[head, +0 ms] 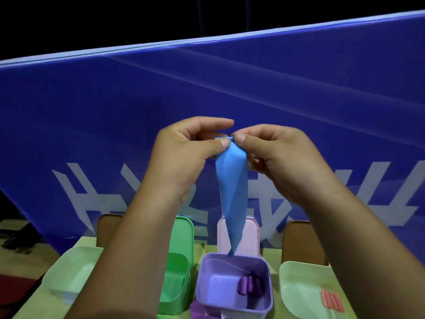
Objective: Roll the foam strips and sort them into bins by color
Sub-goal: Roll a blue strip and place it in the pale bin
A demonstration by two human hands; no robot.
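We see the thumb and forefinger tips [224,142] of both hands meeting at the top end of a long blue foam strip [232,187]. The left hand [184,155] pinches that upper edge from one side, its other fingers curled behind. The right hand [276,157] pinches it from the other side, thumb pressed just beside the left thumb. Whether the top is already curled into a roll we cannot tell.

The strip hangs down from the pinch, twisted along its length and narrowing to a tip. It is held up in the air, above the bins and in front of a tall blue panel with white lettering [299,93].

Below the tip stands a lilac plastic bin [230,306] with its pale pink lid [251,236] upright behind. Several purple foam rolls [249,285] lie inside. Left of it is a green plastic bin [172,303], partly hidden by the left forearm.

A pale green tray [76,268] lies at far left. Another pale green tray [296,272] at far right holds pink foam rolls [332,300].
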